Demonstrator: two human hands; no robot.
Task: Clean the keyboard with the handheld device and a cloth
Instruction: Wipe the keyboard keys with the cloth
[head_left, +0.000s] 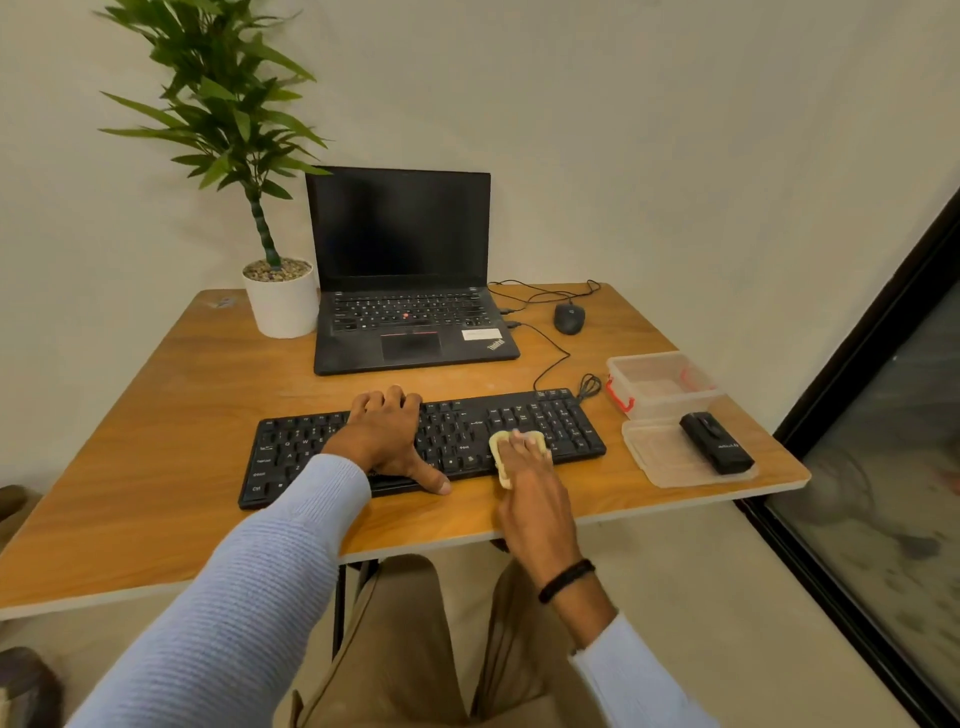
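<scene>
A black keyboard lies across the near part of the wooden table. My left hand rests on the keyboard's middle, fingers curled over its far edge and thumb along its near edge. My right hand presses a small yellow cloth flat onto the keys just left of the number pad. The black handheld device lies on a clear plastic lid to the right of the keyboard, untouched.
An open black laptop stands behind the keyboard, with a potted plant to its left and a black mouse with cables to its right. A clear box with red clips sits beyond the lid. A dark-framed glass door stands at right.
</scene>
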